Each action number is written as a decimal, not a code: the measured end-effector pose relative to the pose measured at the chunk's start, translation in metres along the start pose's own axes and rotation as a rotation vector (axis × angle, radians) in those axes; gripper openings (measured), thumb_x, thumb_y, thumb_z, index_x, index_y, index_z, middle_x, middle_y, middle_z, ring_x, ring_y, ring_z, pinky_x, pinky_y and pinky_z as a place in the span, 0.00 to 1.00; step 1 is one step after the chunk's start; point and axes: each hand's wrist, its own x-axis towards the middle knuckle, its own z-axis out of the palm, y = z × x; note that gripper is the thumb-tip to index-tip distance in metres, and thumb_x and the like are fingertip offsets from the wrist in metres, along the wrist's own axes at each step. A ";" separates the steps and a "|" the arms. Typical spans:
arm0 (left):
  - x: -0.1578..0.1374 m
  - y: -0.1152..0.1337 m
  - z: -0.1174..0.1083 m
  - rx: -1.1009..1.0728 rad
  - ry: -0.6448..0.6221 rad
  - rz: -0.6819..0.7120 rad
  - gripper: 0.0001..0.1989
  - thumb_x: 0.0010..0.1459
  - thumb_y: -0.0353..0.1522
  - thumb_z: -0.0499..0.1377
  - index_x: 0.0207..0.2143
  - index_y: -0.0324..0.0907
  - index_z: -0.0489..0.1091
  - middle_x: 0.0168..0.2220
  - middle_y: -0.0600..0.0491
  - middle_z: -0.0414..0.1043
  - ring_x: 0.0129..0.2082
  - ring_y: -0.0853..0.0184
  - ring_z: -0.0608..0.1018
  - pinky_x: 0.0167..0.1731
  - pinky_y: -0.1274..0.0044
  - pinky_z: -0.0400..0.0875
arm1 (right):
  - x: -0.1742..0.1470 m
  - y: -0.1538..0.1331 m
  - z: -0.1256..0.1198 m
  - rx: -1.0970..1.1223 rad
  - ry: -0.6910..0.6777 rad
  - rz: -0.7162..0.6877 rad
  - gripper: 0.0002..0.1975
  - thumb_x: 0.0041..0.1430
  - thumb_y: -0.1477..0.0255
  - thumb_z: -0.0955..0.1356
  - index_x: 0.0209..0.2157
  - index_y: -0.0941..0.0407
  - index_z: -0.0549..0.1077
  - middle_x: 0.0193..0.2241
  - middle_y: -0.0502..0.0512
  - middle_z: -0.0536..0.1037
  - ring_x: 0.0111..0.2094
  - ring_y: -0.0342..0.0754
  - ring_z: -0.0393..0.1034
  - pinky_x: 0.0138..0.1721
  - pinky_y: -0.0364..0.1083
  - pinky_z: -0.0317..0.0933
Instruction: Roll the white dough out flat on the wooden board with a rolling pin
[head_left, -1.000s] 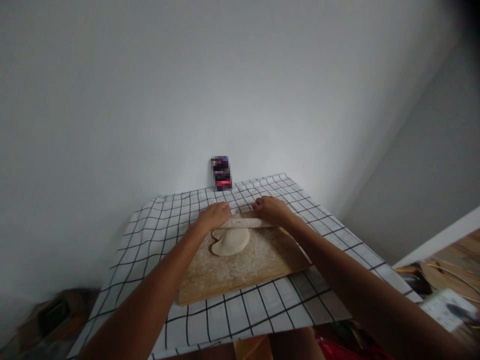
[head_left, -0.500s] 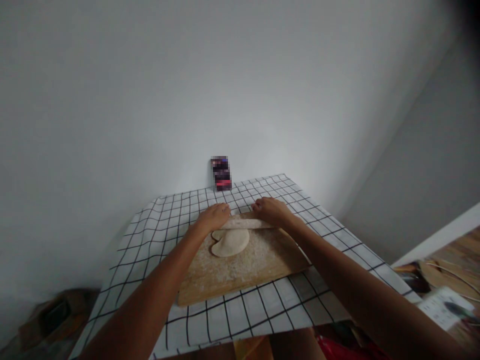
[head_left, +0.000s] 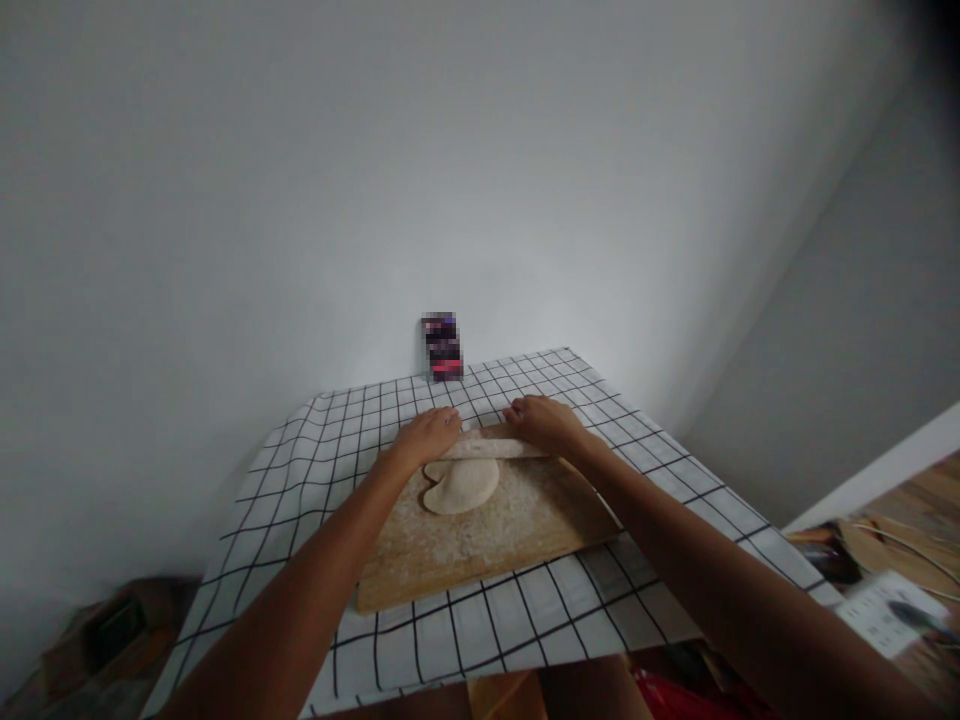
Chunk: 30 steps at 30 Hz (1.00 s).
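Observation:
Both of my hands are closed over a floury rolling pin point(head_left: 491, 448) that lies across the far part of a wooden board point(head_left: 540, 520). My left hand point(head_left: 431, 435) grips its left end, and my right hand point(head_left: 544, 422) holds the right end. Just on the near side of the pin is a flat piece of dough point(head_left: 465, 486), rounded at the right and notched at its left edge. The pin covers the dough's far edge. Flour dusts the board around it.
A white tablecloth with black grid lines point(head_left: 337, 415) covers the table under the board. Against the wall stands a blurred dark phone-like object point(head_left: 444, 347). A cardboard box point(head_left: 112, 635) is on the floor at left; a white power strip point(head_left: 889, 615) is at lower right.

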 end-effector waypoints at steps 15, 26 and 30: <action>-0.012 0.007 -0.002 -0.033 0.056 -0.023 0.24 0.73 0.34 0.45 0.62 0.42 0.72 0.67 0.44 0.72 0.68 0.58 0.72 0.69 0.66 0.64 | -0.006 -0.003 -0.004 0.008 -0.018 0.002 0.28 0.78 0.58 0.54 0.48 0.55 0.81 0.52 0.64 0.84 0.51 0.57 0.79 0.48 0.49 0.66; -0.029 0.014 -0.005 -0.098 0.047 -0.026 0.25 0.71 0.32 0.45 0.63 0.40 0.71 0.67 0.44 0.73 0.67 0.58 0.74 0.67 0.67 0.66 | -0.027 -0.002 -0.002 -0.106 0.100 -0.102 0.33 0.79 0.56 0.52 0.41 0.55 0.84 0.47 0.63 0.84 0.48 0.56 0.78 0.49 0.49 0.65; -0.036 0.016 -0.008 -0.114 0.043 -0.021 0.25 0.70 0.32 0.44 0.63 0.41 0.70 0.67 0.45 0.72 0.67 0.60 0.73 0.67 0.69 0.65 | -0.029 -0.008 -0.011 -0.115 0.066 -0.034 0.37 0.78 0.53 0.51 0.40 0.57 0.84 0.43 0.66 0.86 0.45 0.58 0.80 0.46 0.50 0.65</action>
